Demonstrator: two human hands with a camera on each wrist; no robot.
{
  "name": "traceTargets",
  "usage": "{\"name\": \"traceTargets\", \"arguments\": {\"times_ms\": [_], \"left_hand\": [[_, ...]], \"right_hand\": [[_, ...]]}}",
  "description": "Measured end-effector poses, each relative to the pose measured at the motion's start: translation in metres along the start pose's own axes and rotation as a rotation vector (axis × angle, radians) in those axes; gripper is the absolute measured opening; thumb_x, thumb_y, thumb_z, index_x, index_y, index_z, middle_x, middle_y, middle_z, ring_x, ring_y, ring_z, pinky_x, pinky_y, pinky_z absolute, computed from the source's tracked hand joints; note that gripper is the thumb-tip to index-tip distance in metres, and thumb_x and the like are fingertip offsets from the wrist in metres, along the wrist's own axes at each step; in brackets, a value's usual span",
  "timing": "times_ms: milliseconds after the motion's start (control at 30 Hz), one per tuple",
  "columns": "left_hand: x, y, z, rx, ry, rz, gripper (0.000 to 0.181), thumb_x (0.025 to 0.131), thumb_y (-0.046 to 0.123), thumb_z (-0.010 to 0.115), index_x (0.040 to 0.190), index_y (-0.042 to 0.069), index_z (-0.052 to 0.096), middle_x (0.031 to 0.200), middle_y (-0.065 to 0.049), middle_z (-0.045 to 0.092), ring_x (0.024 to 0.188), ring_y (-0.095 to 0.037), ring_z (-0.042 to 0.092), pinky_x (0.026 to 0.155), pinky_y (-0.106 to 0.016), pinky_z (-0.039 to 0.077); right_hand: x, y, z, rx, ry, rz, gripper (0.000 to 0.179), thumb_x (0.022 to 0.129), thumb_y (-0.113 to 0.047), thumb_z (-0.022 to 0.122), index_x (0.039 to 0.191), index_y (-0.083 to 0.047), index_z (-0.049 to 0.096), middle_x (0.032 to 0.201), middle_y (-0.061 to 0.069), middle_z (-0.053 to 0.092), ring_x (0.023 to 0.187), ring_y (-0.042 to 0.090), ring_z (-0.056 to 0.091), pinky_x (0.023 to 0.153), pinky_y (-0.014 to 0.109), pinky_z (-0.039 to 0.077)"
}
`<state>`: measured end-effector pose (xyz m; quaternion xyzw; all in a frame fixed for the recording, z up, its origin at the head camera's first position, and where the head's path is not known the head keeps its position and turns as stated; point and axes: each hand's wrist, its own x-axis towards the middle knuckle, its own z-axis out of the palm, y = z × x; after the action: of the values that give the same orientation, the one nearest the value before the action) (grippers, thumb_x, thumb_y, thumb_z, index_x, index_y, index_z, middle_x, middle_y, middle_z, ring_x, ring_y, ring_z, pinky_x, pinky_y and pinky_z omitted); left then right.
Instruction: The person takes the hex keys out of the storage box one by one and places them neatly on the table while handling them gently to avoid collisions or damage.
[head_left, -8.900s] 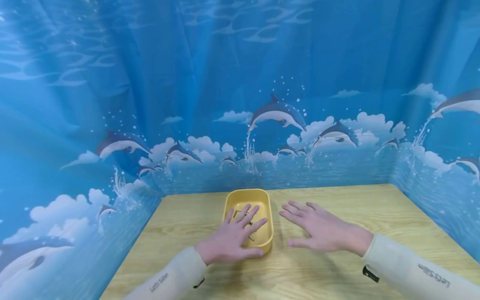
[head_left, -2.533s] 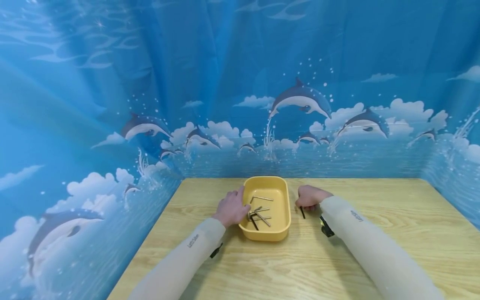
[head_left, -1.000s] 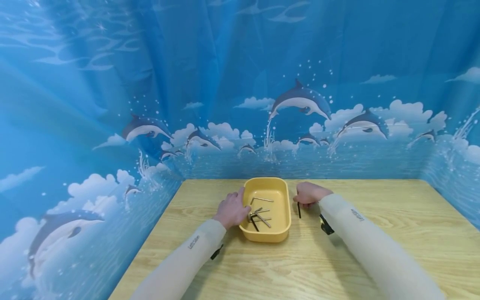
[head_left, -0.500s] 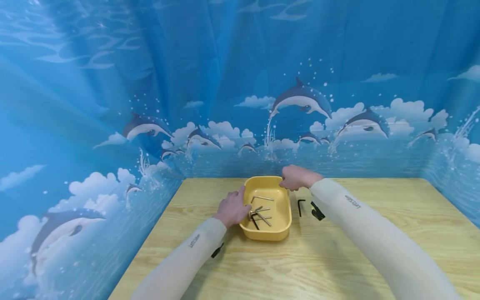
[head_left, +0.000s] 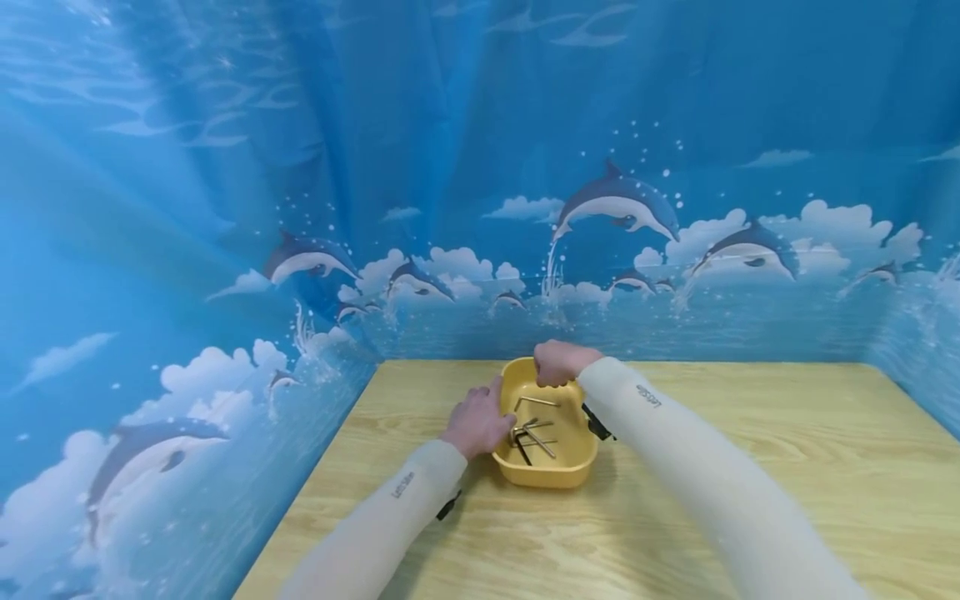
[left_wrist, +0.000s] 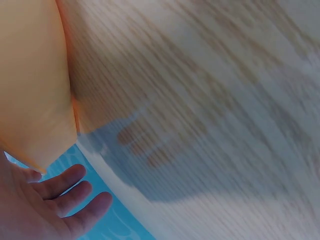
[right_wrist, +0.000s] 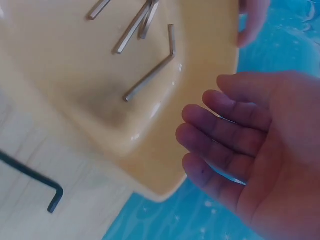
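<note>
My left hand [head_left: 476, 423] holds the left rim of a yellow plastic tray [head_left: 545, 477], thumb over the edge. In the left wrist view its other fingers [left_wrist: 65, 185] hang loosely beside the tray wall. Inside lie several silver L-shaped hex keys [head_left: 538, 402] and a black hex key [head_left: 523, 451]. Over the tray's far right corner hovers my right hand [head_left: 564, 362]; the right wrist view shows its fingers loosely bent with nothing in them. Another black hex key [right_wrist: 35, 175] lies on the table beside the tray, hidden by my right arm in the head view.
The tray stands on a light wood-grain table [head_left: 720, 467], close to its far edge. Behind and at both sides hangs a blue curtain [head_left: 480, 208] printed with dolphins and clouds.
My right hand has let go of the black hex key on the table right of the tray and moved left over the tray's far corner. My left hand stays on the rim.
</note>
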<state>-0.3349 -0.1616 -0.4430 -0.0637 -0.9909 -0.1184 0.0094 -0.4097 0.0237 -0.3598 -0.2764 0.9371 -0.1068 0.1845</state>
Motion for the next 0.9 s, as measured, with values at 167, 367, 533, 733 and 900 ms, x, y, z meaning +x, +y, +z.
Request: {"name": "traceTargets", "arguments": {"times_ms": [167,367,533,733,900], "left_hand": [[0.006,0.003,0.001,-0.015,0.023,0.012,0.075,0.097,0.044,0.055,0.159,0.014,0.026,0.141,-0.02,0.054,0.127,-0.037,0.054,0.102,-0.055,0.047],[0.002,-0.001,0.004,-0.024,0.032,0.007,0.076,0.097,0.043,0.055,0.16,0.014,0.025,0.138,-0.019,0.055,0.124,-0.036,0.055,0.1,-0.054,0.049],[-0.006,-0.003,0.007,-0.024,0.033,0.004,0.075,0.096,0.042,0.057,0.159,0.013,0.027,0.135,-0.02,0.057,0.121,-0.036,0.056,0.097,-0.055,0.05],[-0.003,-0.002,0.01,-0.017,0.059,0.02,0.075,0.095,0.042,0.056,0.158,0.012,0.028,0.134,-0.021,0.058,0.121,-0.037,0.056,0.097,-0.055,0.05],[-0.001,-0.001,0.007,-0.022,0.065,0.026,0.075,0.094,0.041,0.057,0.158,0.011,0.029,0.136,-0.023,0.057,0.124,-0.039,0.056,0.099,-0.056,0.049]], "right_hand": [[0.015,-0.001,0.005,-0.025,-0.013,0.037,0.014,0.097,-0.004,0.056,0.091,-0.008,0.068,0.063,0.003,0.055,0.051,0.013,0.042,0.051,0.028,0.036],[0.036,-0.01,0.019,-0.042,-0.036,0.089,0.01,0.094,-0.002,0.061,0.091,-0.009,0.067,0.066,0.004,0.056,0.049,0.012,0.039,0.048,0.028,0.032],[0.045,-0.017,0.034,-0.058,-0.06,0.131,0.007,0.093,-0.006,0.066,0.089,-0.011,0.068,0.077,0.004,0.062,0.056,0.013,0.045,0.052,0.029,0.038],[0.047,-0.02,0.037,-0.165,-0.063,0.158,0.017,0.087,-0.005,0.076,0.101,-0.011,0.069,0.096,0.005,0.065,0.074,0.015,0.057,0.062,0.028,0.049],[0.047,-0.017,0.037,-0.202,-0.07,0.149,0.017,0.085,-0.003,0.077,0.095,-0.012,0.068,0.09,0.001,0.063,0.071,0.013,0.053,0.06,0.025,0.046]]}}
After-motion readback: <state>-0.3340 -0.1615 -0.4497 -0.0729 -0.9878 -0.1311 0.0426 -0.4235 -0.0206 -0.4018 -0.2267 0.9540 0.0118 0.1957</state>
